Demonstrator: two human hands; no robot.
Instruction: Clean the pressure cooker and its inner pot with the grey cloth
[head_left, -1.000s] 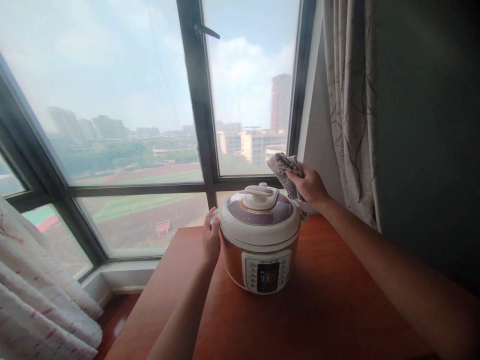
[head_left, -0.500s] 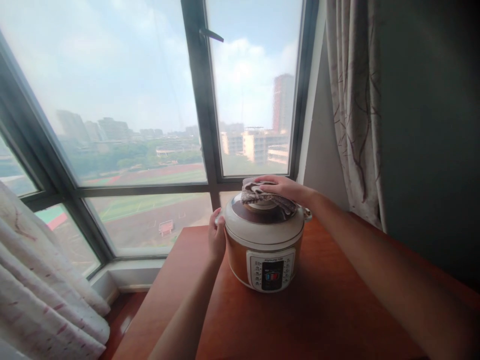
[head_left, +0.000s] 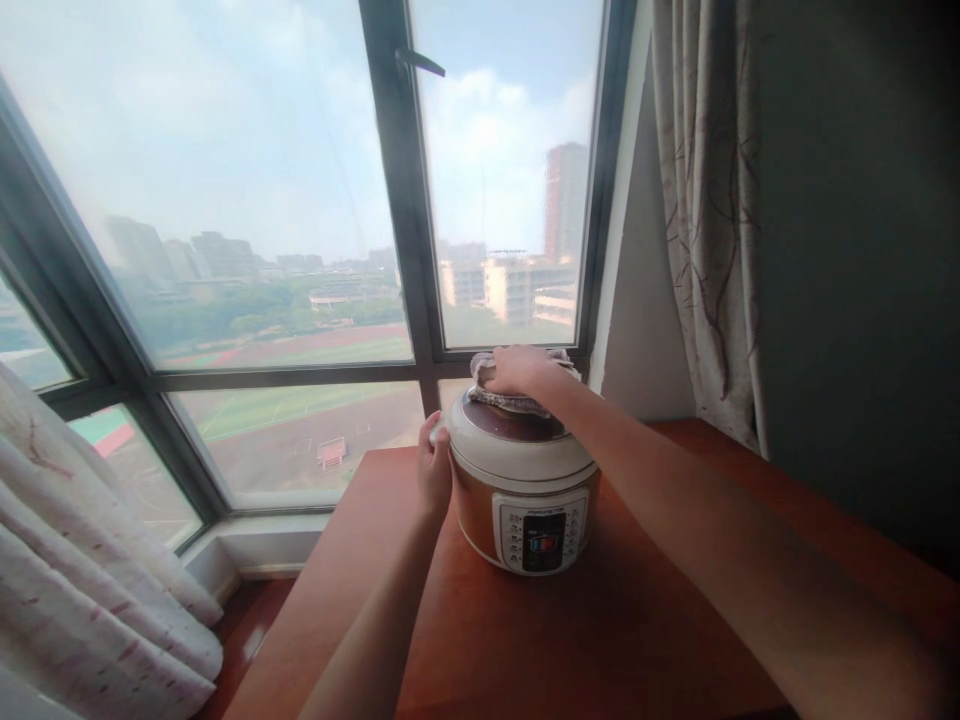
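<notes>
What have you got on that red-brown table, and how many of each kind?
White and orange electric pressure cooker: 1
Brown patterned cloth, pressed onto the cooker's lid under the right hand: 1
Hands on the cooker: 2, with the left hand against its side
Total: 2 things and 2 hands, on the wooden table

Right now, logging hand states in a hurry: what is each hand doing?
Left hand: open, flat against the cooker side.
Right hand: pressing a cloth on the lid; grip cannot be told.
</notes>
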